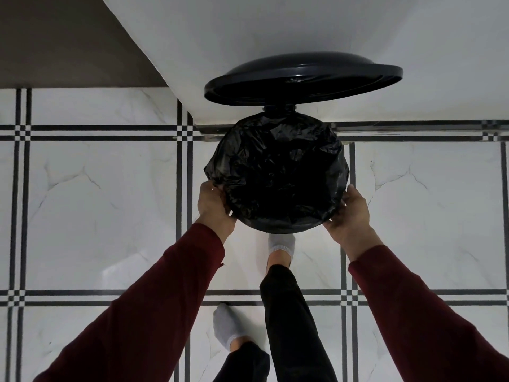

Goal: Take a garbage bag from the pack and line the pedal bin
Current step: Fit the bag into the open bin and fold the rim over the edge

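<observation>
Both hands, left hand (212,201) and right hand (351,213), grip the black garbage bag (275,172) folded over the pedal bin (278,228) rim; tugging unevenly could tear or unseat it.

No legible text, labels, brands, numbers or signs anywhere in view; all visible surfaces are plain, from 12 o'clock round to 6 o'clock.
</observation>
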Demonstrator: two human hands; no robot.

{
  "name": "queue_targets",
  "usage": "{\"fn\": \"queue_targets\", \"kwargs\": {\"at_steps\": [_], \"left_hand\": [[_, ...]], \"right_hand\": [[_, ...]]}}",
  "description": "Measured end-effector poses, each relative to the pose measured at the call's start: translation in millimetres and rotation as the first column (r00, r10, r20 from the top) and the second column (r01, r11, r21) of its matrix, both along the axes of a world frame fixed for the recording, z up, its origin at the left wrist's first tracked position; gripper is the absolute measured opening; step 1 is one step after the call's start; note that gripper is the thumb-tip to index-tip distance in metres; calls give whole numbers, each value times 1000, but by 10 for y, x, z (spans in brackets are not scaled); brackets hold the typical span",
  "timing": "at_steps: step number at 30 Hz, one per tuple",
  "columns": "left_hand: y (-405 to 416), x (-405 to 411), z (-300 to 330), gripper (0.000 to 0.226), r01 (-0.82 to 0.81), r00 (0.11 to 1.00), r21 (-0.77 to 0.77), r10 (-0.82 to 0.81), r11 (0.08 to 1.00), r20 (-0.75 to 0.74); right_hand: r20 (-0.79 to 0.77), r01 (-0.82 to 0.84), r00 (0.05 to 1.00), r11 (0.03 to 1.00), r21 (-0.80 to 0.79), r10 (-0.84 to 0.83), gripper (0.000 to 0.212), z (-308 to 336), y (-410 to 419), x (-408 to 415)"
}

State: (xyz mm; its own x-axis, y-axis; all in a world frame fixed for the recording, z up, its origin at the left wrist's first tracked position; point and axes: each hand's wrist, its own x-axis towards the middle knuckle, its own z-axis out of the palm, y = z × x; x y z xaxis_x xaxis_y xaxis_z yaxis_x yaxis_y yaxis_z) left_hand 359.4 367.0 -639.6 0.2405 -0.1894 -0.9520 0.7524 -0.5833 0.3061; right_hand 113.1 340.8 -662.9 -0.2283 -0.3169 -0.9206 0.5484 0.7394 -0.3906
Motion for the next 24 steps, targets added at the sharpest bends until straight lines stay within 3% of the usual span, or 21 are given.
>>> {"fn": "queue_targets", "kwargs": {"at_steps": [6, 8, 12, 14, 20, 24], "left_hand": [[18, -59, 59, 26, -76, 993, 19, 78, 997, -85], [2, -87, 91, 35, -99, 990, -4, 98, 995, -101], [11, -122, 131, 36, -69, 997, -25, 68, 997, -23], [22, -96, 103, 43, -81, 996, -23, 80, 996, -31], [-15, -53, 111, 40, -75, 996, -26, 73, 997, -58], [7, -43, 46, 50, -174, 981, -32, 171, 984, -93]], "right_hand": [[49, 40, 998, 999, -6, -40, 37, 19, -58, -3], [85, 66, 994, 998, -4, -65, 40, 42, -85, -6], [134, 38, 990, 999, 10, -39, 56, 164, -163, 27], [116, 8, 993, 1000, 15, -10, 54, 258, -198, 75], [130, -4, 991, 999, 53, -3, 52, 317, -282, 96], [158, 4, 987, 998, 61, -14, 56, 292, -311, 87]]}}
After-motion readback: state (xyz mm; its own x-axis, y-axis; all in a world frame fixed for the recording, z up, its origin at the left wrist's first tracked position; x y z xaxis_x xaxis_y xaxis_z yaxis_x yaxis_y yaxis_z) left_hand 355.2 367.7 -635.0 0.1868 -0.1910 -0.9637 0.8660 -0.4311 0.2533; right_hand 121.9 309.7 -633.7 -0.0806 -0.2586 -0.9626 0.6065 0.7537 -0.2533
